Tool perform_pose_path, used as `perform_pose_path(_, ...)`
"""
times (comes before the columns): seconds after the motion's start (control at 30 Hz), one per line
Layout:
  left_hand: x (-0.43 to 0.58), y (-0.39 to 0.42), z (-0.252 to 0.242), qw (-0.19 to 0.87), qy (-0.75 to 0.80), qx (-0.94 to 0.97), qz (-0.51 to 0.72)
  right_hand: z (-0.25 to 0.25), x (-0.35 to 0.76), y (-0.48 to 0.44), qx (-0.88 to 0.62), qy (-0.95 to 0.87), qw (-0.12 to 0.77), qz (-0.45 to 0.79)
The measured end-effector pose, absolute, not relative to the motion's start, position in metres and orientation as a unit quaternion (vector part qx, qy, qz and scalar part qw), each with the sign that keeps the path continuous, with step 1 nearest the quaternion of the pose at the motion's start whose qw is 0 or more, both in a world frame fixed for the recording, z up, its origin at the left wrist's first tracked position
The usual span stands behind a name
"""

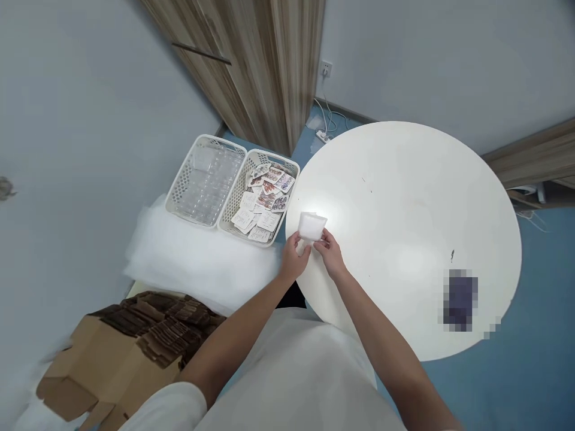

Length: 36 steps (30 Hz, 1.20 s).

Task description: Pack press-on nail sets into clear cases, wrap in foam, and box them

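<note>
A small white packet (312, 227), wrapped in what looks like foam sheet, is held up at the near left edge of the round white table (404, 179). My left hand (294, 258) pinches its lower left corner. At the lower right corner, my right hand (330, 254) grips it with bent fingers. What lies inside the wrapping is hidden. Left of my hands is a white basket (227, 215) with many printed cards (268, 220) in it, some showing coloured pictures and others text.
A second white basket (174, 190) holds clear plastic cases (211, 182). White foam sheets (193, 257) lie below the baskets. An open cardboard box (108, 353) with dark brown folded pieces (157, 320) stands at lower left. A pixelated dark item (460, 300) rests on the table's right.
</note>
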<state>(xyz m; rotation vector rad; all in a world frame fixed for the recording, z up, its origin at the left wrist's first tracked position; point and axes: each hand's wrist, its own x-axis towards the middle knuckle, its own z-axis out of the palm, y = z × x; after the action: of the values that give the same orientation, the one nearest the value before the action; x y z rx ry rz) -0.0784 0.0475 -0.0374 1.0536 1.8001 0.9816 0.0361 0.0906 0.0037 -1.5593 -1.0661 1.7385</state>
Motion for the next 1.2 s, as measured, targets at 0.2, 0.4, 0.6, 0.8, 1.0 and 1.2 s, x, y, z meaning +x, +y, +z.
perform_pose_path(0.2,-0.1,0.076,-0.039,0.417,0.702,0.429,0.387,0.01,0.022,0.118,-0.586,-0.417,0.261,0.644)
perform_pose_path(0.4,-0.103,0.077,-0.04,0.421,0.698,0.438,0.378,0.008,0.021,0.118,-0.598,-0.414,0.26,0.635)
perform_pose_path(0.6,-0.106,0.079,-0.04,0.447,0.678,0.419,0.406,0.008,0.019,0.118,-0.601,-0.391,0.26,0.647)
perform_pose_path(0.8,-0.107,0.076,-0.038,0.489,0.666,0.373,0.422,0.007,0.028,0.104,-0.649,-0.314,0.243,0.649)
perform_pose_path(1.0,-0.102,0.056,-0.023,0.503,0.674,0.352,0.411,0.024,0.046,0.071,-0.634,-0.329,0.218,0.665)
perform_pose_path(1.2,-0.094,0.023,0.008,0.494,0.679,0.371,0.397,0.051,0.072,0.032,-0.616,-0.391,0.177,0.66)
